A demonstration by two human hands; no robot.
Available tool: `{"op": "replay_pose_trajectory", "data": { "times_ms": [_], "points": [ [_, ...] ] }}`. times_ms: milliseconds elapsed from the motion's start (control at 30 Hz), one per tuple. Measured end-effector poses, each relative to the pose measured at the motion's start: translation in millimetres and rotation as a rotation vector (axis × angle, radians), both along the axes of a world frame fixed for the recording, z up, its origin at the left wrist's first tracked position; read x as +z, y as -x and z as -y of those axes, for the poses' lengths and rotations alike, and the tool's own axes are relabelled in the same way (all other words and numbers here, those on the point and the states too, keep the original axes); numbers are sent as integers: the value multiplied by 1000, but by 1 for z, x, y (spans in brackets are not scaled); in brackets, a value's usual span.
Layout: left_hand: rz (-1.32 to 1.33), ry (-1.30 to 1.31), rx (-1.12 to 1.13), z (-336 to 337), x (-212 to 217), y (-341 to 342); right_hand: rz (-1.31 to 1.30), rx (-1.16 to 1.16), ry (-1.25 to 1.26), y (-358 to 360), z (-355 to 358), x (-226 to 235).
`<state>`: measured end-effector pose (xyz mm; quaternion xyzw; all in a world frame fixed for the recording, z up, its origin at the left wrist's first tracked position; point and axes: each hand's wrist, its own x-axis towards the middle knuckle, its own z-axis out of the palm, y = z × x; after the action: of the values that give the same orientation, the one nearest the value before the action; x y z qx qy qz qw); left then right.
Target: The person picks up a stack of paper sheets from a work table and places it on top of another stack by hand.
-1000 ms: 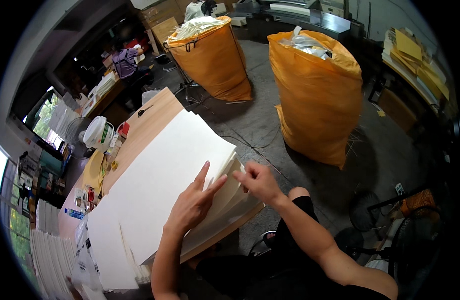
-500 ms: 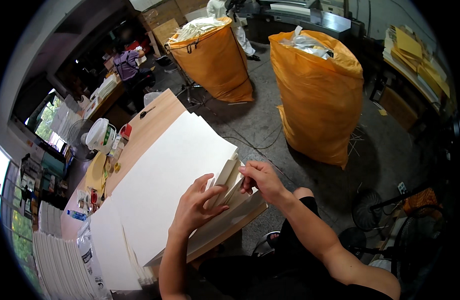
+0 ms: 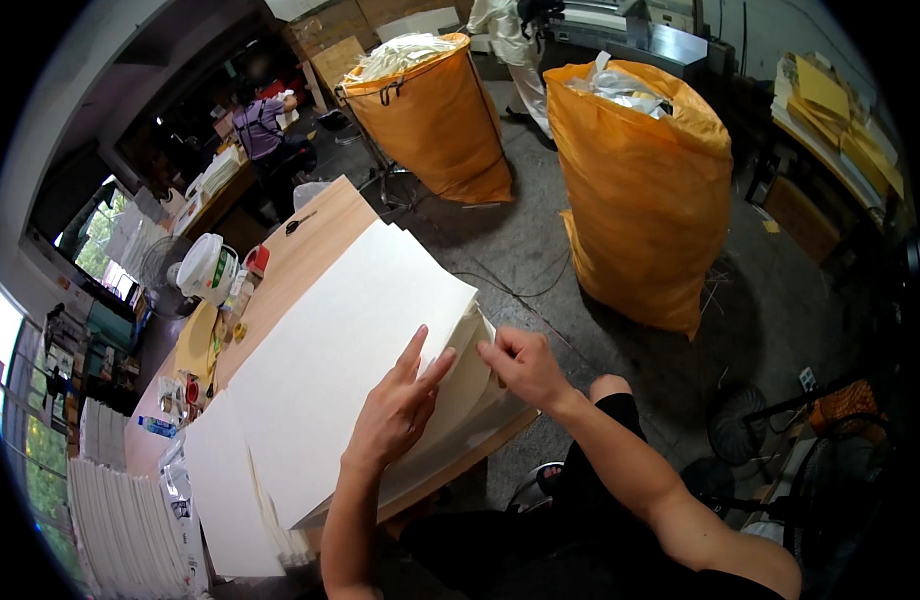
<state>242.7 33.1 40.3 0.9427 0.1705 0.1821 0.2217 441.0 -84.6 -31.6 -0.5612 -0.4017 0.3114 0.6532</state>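
Large white paper sheets (image 3: 325, 345) lie in a stack along the near side of the wooden table (image 3: 325, 212). My left hand (image 3: 395, 412) rests at the stack's near edge with its fingers stretched and spread, index and middle finger over the top sheet. On the other side of the same corner, my right hand (image 3: 528, 366) is closed, thumb against fingers, at the edge of several sheets. Between the hands, the sheet edges (image 3: 465, 365) are bent up and fanned slightly apart. How many sheets the right fingers pinch is hidden.
Scissors (image 3: 298, 224), a white bucket (image 3: 208, 268), red tape (image 3: 257, 261) and a bottle (image 3: 158, 427) stand or lie on the table. Two orange sacks (image 3: 640, 200) stand beyond it. A paper stack (image 3: 120, 520) is at lower left. Another person (image 3: 262, 130) works far left.
The folded-over sheet edges between my hands have dropped lower and flatter. My left fingers have straightened and moved off them; my right hand has turned slightly. A person at the back has stepped right.
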Motion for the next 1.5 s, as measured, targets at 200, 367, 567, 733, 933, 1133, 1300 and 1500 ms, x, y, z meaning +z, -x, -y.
{"op": "replay_pose_trajectory", "data": {
  "times_ms": [200, 367, 567, 733, 933, 1133, 1300, 1500],
  "points": [
    [-22, -143, -100, 1, 3, 3, -570, 177, -67, -4, -5, 12],
    [22, -99, -81, -1, -5, 1, -566, 185, -78, -2, -5, 15],
    [11, 27, -77, -3, 1, 1, -552, 212, -60, -6, -2, 12],
    [11, 47, -94, -4, 3, 1, -328, 20, -85, -6, 2, 8],
    [2, 11, -81, -5, 2, 6, 819, -411, -270, 10, 27, -2],
    [-9, 24, -77, -6, -3, 3, 914, 148, -73, 9, 32, -10],
    [-4, 47, -64, -2, 3, 1, 897, 115, -121, 10, 28, -11],
    [10, 33, -84, -1, 4, 0, 860, 118, -132, 9, 29, -9]
  ]
}}
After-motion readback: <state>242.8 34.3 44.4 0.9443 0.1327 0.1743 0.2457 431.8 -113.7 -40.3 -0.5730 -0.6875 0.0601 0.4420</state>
